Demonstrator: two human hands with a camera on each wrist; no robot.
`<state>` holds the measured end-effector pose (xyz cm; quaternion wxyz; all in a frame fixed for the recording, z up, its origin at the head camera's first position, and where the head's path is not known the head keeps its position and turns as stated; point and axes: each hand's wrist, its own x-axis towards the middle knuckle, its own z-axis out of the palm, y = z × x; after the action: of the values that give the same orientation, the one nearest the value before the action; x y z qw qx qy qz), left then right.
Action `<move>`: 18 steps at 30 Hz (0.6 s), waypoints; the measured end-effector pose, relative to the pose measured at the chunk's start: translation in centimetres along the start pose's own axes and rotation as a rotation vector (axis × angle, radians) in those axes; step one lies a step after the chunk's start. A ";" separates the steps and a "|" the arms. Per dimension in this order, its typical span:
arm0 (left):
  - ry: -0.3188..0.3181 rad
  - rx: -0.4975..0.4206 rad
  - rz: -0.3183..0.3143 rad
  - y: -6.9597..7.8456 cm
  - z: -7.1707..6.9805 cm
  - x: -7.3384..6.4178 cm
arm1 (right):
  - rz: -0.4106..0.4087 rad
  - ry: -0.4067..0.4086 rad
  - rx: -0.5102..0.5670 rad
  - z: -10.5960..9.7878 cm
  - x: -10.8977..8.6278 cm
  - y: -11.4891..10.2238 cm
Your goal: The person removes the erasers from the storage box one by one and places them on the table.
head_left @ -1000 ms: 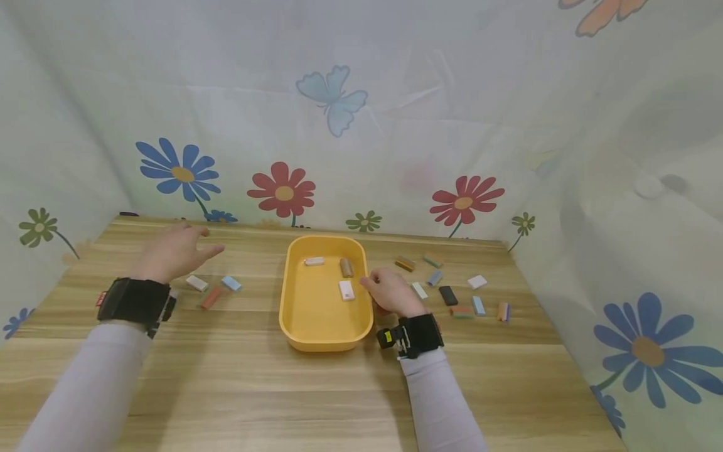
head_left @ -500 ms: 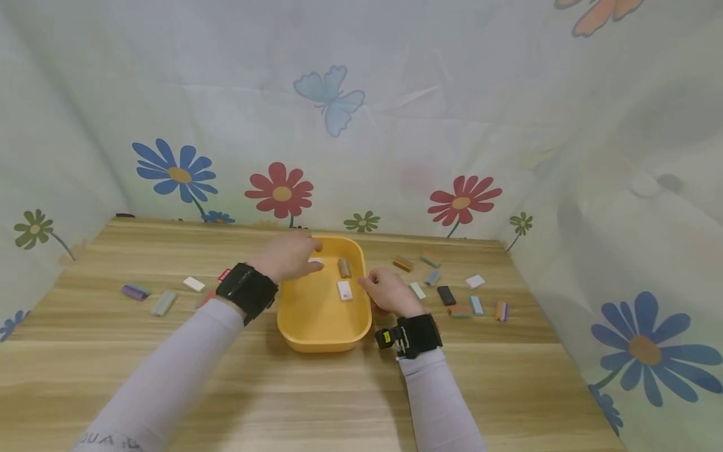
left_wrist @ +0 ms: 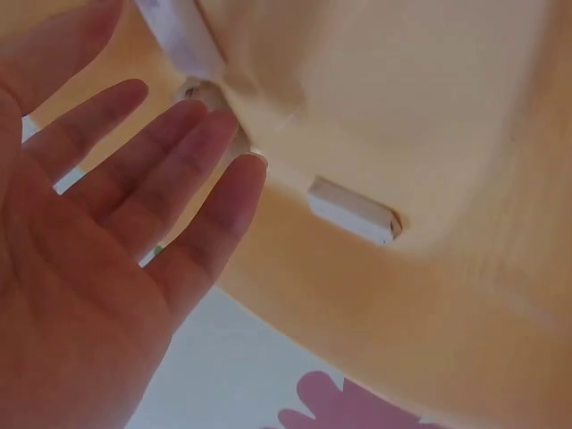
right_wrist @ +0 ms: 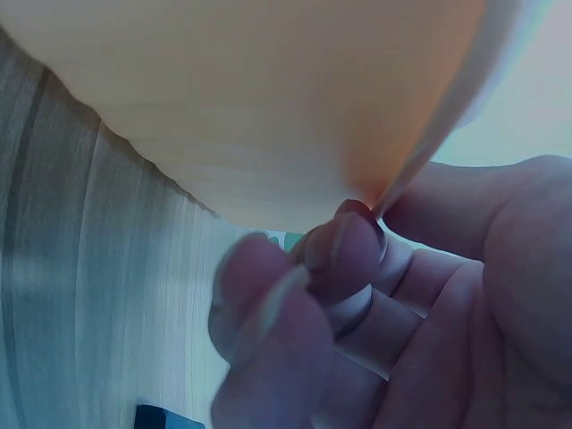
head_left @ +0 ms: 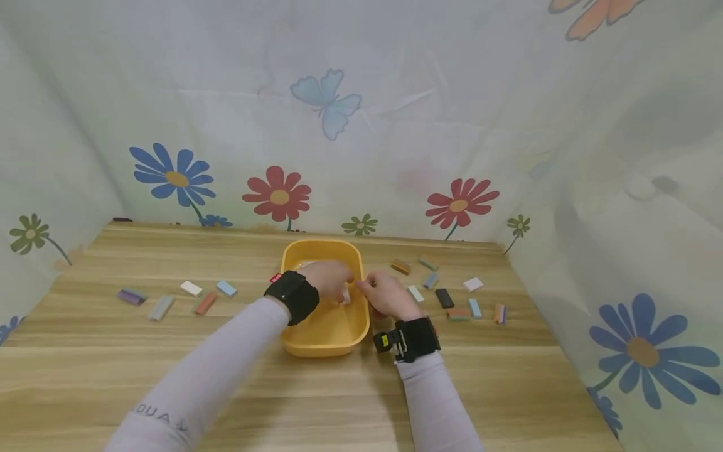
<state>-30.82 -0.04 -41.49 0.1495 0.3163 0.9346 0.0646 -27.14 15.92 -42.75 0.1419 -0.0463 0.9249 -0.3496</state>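
Note:
A yellow plastic bin [head_left: 324, 349] stands on the wooden table. My left hand [head_left: 327, 277] reaches down inside it, with its fingers extended in the left wrist view. Close to those fingers is a white eraser-like block [left_wrist: 183, 36]; a brownish block [left_wrist: 214, 96] is partly hidden behind the fingertips. A second white block [left_wrist: 356, 212] lies apart from the hand, along the bin's wall. My right hand [head_left: 390, 295] pinches the bin's right rim [right_wrist: 429, 143] between thumb and fingers.
Several small coloured blocks lie right of the bin, among them a black one [head_left: 444, 298] and a light blue one [head_left: 475, 308]. More lie to the left, including a red-brown block [head_left: 206, 303] and a purple one [head_left: 132, 296]. A flowered curtain [head_left: 361, 125] rises behind.
My left hand has moved right from above the left-hand blocks, across the bin's left rim and down inside it. The right hand keeps its hold on the rim.

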 end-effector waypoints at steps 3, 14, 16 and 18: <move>-0.020 0.007 0.003 0.4 0.4 0.0 | 0.003 -0.004 0.004 0.0 0.0 -0.1; 0.067 0.067 0.048 0.7 1.6 0.1 | -0.008 -0.008 0.042 0.0 -0.1 -0.1; 0.073 0.069 0.055 0.7 1.8 0.3 | -0.008 -0.011 0.049 0.0 -0.1 -0.1; 0.074 0.070 0.063 0.6 1.9 0.4 | -0.005 -0.009 0.046 0.0 -0.1 -0.1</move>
<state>-30.17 0.75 -43.24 0.1016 0.3478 0.9308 0.0482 -27.06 15.88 -42.68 0.1464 -0.0468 0.9160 -0.3707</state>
